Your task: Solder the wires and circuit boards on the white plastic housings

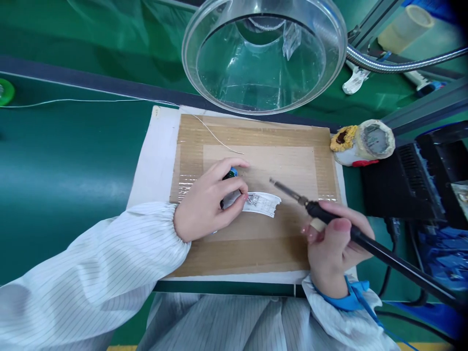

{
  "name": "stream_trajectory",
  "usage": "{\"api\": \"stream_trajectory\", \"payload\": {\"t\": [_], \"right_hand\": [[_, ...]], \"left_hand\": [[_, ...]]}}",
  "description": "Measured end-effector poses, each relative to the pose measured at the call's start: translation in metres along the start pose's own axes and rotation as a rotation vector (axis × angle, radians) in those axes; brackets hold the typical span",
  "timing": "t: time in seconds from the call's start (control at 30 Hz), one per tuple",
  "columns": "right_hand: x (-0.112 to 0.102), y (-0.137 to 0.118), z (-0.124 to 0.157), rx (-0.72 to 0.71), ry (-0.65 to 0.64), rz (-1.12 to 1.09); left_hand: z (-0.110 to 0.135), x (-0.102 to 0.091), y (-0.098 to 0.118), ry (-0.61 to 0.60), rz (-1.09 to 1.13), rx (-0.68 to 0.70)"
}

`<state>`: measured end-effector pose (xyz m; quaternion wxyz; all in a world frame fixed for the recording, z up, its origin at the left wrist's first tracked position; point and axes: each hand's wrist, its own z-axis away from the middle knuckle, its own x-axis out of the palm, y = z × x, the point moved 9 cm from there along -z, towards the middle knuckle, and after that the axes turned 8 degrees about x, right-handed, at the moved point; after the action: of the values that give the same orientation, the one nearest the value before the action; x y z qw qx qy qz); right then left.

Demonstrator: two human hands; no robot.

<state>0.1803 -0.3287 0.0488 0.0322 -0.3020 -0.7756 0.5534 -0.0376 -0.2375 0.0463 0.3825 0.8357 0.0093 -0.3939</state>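
My right hand grips a soldering iron by its black handle, its metal tip pointing up and left above the cardboard, apart from the work. My left hand rests on the cardboard, thumb and fingertips pinched at the left end of a curved white circuit board with dark printed marks. What the fingertips pinch is too small to make out. Beneath that hand, a small dark part with a blue end shows between the fingers, mostly hidden.
A taped cardboard sheet lies over white board on the green table. Thin solder wire runs in from a green spool. A round magnifier lens hangs overhead. At right stand a pot with a yellow flower and a black box.
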Motion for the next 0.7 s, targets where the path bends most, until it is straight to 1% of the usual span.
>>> {"api": "stream_trajectory", "payload": {"t": [0.03, 0.1, 0.17, 0.2, 0.23, 0.27, 0.33, 0.4, 0.43, 0.5, 0.53, 0.57, 0.6, 0.63, 0.67, 0.7], "right_hand": [[0.006, 0.002, -0.002, 0.02, -0.055, 0.041], [0.026, 0.004, -0.003, 0.024, -0.242, 0.158], [0.044, 0.004, 0.001, -0.032, -0.403, 0.245], [0.049, 0.003, 0.003, -0.066, -0.447, 0.261], [0.052, 0.002, 0.004, -0.094, -0.463, 0.268], [0.052, 0.001, 0.005, -0.121, -0.446, 0.268], [0.049, -0.002, 0.007, -0.15, -0.382, 0.251], [0.046, -0.003, 0.011, -0.154, -0.333, 0.213], [0.046, -0.004, 0.014, -0.158, -0.334, 0.183], [0.048, -0.001, 0.02, -0.155, -0.377, 0.135], [0.05, 0.002, 0.024, -0.151, -0.426, 0.106], [0.054, 0.004, 0.03, -0.174, -0.489, 0.094], [0.055, 0.006, 0.036, -0.212, -0.536, 0.091], [0.053, 0.011, 0.04, -0.232, -0.53, 0.082], [0.053, 0.02, 0.044, -0.209, -0.54, 0.101], [0.051, 0.027, 0.047, -0.189, -0.513, 0.096]], "left_hand": [[0.0, 0.0, 0.0, 0.0, 0.0, 0.0], [0.001, 0.001, 0.001, -0.001, -0.002, 0.001], [0.002, 0.003, 0.0, -0.001, -0.003, -0.004], [0.002, 0.003, 0.0, 0.001, -0.001, -0.005], [0.002, 0.003, -0.001, 0.003, 0.004, -0.007], [0.001, 0.002, -0.002, 0.003, 0.015, -0.006], [-0.001, -0.002, -0.005, -0.007, 0.069, -0.01], [-0.001, -0.01, -0.014, -0.047, 0.159, -0.067], [0.002, -0.013, -0.019, -0.091, 0.214, -0.119], [0.013, -0.018, -0.031, -0.23, 0.338, -0.239], [0.021, -0.024, -0.038, -0.288, 0.379, -0.301], [0.029, -0.035, -0.048, -0.305, 0.384, -0.362], [0.035, -0.055, -0.061, -0.255, 0.341, -0.428], [0.04, -0.083, -0.076, -0.145, 0.259, -0.501], [0.045, -0.118, -0.091, 0.003, 0.154, -0.567], [0.049, -0.154, -0.102, 0.156, 0.047, -0.617]]}}
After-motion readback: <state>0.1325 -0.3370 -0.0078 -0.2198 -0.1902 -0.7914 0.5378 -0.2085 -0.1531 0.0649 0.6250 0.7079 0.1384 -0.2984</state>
